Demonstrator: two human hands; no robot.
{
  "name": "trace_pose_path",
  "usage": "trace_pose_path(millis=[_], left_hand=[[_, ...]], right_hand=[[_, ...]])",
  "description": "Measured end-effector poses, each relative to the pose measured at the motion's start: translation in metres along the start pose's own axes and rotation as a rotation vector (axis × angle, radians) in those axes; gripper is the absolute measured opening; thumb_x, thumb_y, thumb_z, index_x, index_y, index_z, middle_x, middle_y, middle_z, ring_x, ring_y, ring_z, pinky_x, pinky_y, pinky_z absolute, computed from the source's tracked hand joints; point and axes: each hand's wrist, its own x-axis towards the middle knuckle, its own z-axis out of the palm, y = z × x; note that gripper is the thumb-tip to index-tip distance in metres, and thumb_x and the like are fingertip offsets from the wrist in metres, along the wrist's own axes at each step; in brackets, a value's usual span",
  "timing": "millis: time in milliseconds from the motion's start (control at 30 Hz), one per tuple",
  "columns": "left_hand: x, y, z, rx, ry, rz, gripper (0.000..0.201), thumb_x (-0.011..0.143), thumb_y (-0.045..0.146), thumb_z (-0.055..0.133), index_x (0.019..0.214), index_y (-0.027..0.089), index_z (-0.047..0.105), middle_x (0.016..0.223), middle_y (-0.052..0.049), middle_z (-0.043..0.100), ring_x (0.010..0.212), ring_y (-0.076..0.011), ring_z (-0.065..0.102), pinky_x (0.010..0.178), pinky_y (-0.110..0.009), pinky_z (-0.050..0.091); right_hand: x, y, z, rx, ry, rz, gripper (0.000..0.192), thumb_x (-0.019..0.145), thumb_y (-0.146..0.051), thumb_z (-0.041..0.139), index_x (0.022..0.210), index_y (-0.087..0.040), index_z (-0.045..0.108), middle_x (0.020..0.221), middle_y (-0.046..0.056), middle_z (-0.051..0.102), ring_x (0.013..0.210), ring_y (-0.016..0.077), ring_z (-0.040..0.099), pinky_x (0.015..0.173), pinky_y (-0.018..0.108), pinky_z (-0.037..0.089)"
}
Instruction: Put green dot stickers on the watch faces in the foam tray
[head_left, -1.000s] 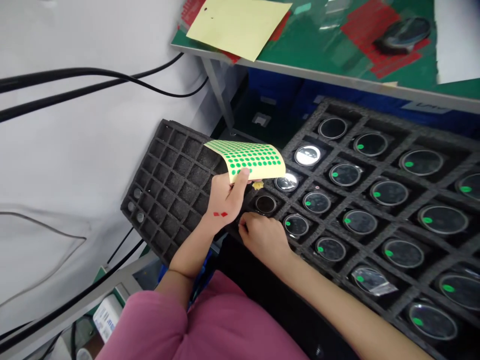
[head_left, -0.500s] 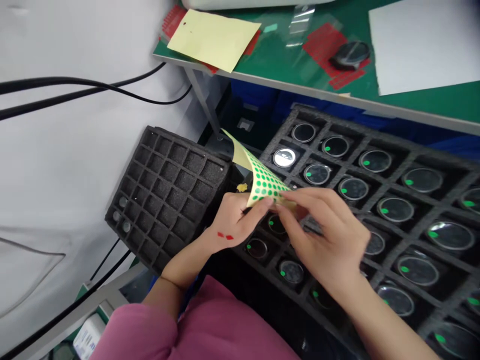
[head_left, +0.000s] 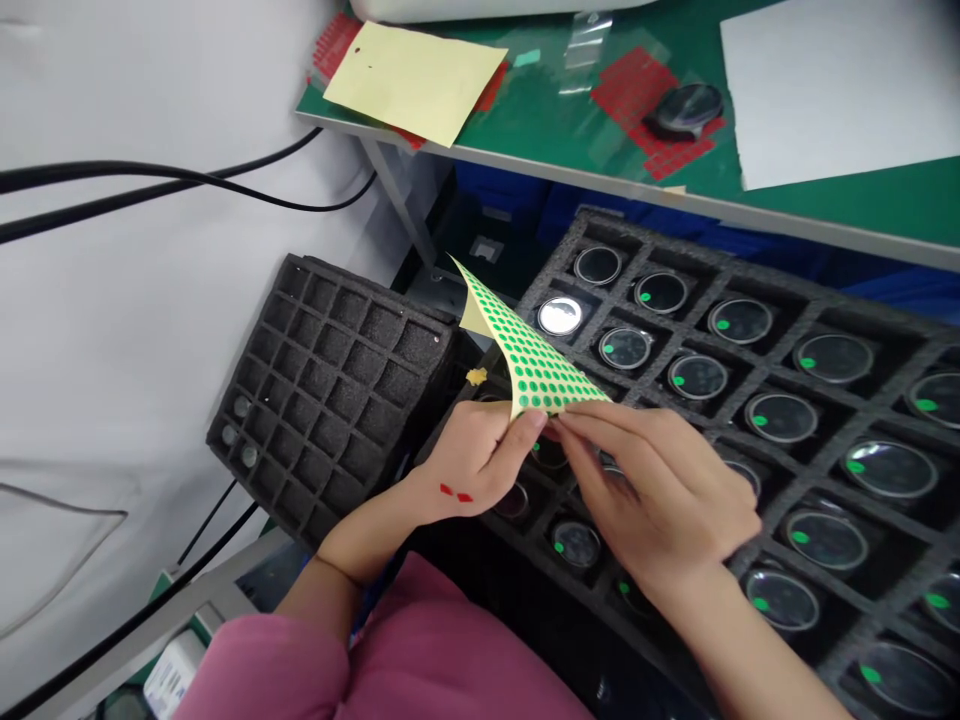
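My left hand [head_left: 480,455] grips a curled pale-yellow sheet of round green stickers [head_left: 536,360] by its lower edge, thumb on top. Two small red marks [head_left: 456,494] show on the back of that hand. At the same lower edge my right hand [head_left: 660,485] pinches the sheet between thumb and forefinger; whether a loose sticker is between the tips is hidden. Beneath both hands lies a grey foam tray [head_left: 716,270] whose compartments hold round dark glass-faced discs [head_left: 739,322], most with one green dot. One disc [head_left: 559,316] shines white and shows no dot.
To the left stands another foam tray [head_left: 341,345] with a few small clear round pieces in it. Behind is a green bench [head_left: 540,120] bearing a yellow sheet [head_left: 416,80], red stickers [head_left: 630,90], a dark round device [head_left: 686,108] and white paper [head_left: 840,100]. Black cables [head_left: 187,172] run along the wall.
The sticker sheet has tilted and opened out, so more green dots show. My right hand has shifted slightly lower and right along its edge. The view has moved a little.
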Motion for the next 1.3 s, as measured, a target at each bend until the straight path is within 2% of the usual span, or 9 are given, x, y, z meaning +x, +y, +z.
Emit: trace_pose_path(millis=[200, 467, 533, 600, 733, 833, 933, 1167, 1300], left_hand=[[0.000, -0.001, -0.001, -0.026, 0.036, 0.001, 0.051, 0.097, 0.045, 0.038, 0.056, 0.018, 0.052, 0.054, -0.002, 0.054, 0.053, -0.0129, 0.052, 0.057, -0.026, 0.042], [0.001, -0.005, -0.001, 0.068, 0.071, 0.225, 0.044, 0.098, 0.030, 0.040, 0.055, 0.017, 0.043, 0.051, 0.003, 0.044, 0.047, -0.0072, 0.041, 0.049, -0.023, 0.032], [0.002, -0.008, -0.007, 0.067, 0.163, 0.216, 0.047, 0.097, 0.029, 0.043, 0.052, 0.017, 0.040, 0.047, 0.004, 0.040, 0.043, -0.0062, 0.037, 0.045, -0.022, 0.029], [0.005, -0.014, -0.017, 0.046, 0.358, 0.142, 0.051, 0.096, 0.034, 0.048, 0.048, 0.017, 0.039, 0.043, 0.005, 0.036, 0.041, -0.0064, 0.036, 0.043, -0.022, 0.029], [0.009, -0.029, -0.039, -0.063, 0.642, 0.030, 0.050, 0.092, 0.048, 0.052, 0.054, 0.017, 0.061, 0.051, 0.000, 0.058, 0.058, -0.0143, 0.061, 0.062, -0.026, 0.051], [0.008, -0.034, -0.045, -0.098, 0.645, 0.040, 0.048, 0.091, 0.052, 0.052, 0.063, 0.017, 0.071, 0.064, -0.003, 0.069, 0.073, -0.0181, 0.070, 0.074, -0.029, 0.056], [0.006, -0.034, -0.043, -0.082, 0.616, 0.041, 0.047, 0.092, 0.051, 0.053, 0.064, 0.018, 0.072, 0.067, -0.003, 0.072, 0.077, -0.0182, 0.072, 0.077, -0.029, 0.056], [0.008, -0.031, -0.036, -0.075, 0.546, 0.052, 0.046, 0.094, 0.046, 0.051, 0.065, 0.018, 0.072, 0.070, -0.003, 0.072, 0.074, -0.0161, 0.069, 0.076, -0.028, 0.054], [0.008, -0.029, -0.035, -0.031, 0.530, 0.029, 0.051, 0.094, 0.049, 0.050, 0.056, 0.017, 0.064, 0.054, 0.000, 0.059, 0.055, -0.0129, 0.056, 0.057, -0.026, 0.046]], right_hand=[[-0.003, 0.003, 0.003, -0.077, 0.004, -0.085, 0.029, 0.081, -0.003, 0.070, 0.102, -0.021, 0.061, 0.085, 0.005, 0.072, 0.069, 0.0183, 0.065, 0.062, 0.032, 0.052], [0.000, 0.000, 0.000, 0.028, -0.051, 0.010, 0.017, 0.087, -0.005, 0.064, 0.096, -0.018, 0.058, 0.083, 0.005, 0.065, 0.072, 0.0157, 0.062, 0.064, 0.028, 0.050], [0.000, 0.001, -0.004, 0.084, -0.098, 0.037, 0.013, 0.089, -0.007, 0.062, 0.094, -0.018, 0.057, 0.083, 0.004, 0.063, 0.072, 0.0144, 0.061, 0.064, 0.026, 0.049], [0.000, 0.005, -0.003, 0.187, -0.155, 0.120, 0.009, 0.091, -0.009, 0.059, 0.091, -0.018, 0.057, 0.082, 0.002, 0.062, 0.071, 0.0125, 0.060, 0.065, 0.024, 0.048], [0.002, 0.019, 0.019, 0.300, -0.413, 0.290, 0.010, 0.091, -0.014, 0.058, 0.083, -0.019, 0.058, 0.072, -0.002, 0.058, 0.061, 0.0105, 0.056, 0.058, 0.023, 0.043], [0.005, 0.020, 0.043, 0.194, -0.757, 0.377, 0.009, 0.091, -0.016, 0.057, 0.083, -0.019, 0.060, 0.075, -0.002, 0.061, 0.065, 0.0129, 0.059, 0.060, 0.025, 0.042], [0.009, 0.013, 0.058, 0.075, -0.941, 0.408, 0.010, 0.091, -0.015, 0.055, 0.085, -0.018, 0.062, 0.085, 0.001, 0.066, 0.075, 0.0174, 0.063, 0.063, 0.028, 0.039], [0.015, 0.006, 0.068, -0.033, -0.976, 0.435, 0.012, 0.090, -0.017, 0.054, 0.087, -0.019, 0.065, 0.091, 0.003, 0.070, 0.081, 0.0224, 0.066, 0.059, 0.030, 0.032], [0.014, 0.005, 0.079, -0.085, -0.904, 0.455, 0.007, 0.087, -0.019, 0.059, 0.083, -0.020, 0.065, 0.088, 0.003, 0.071, 0.075, 0.0234, 0.067, 0.054, 0.030, 0.027]])
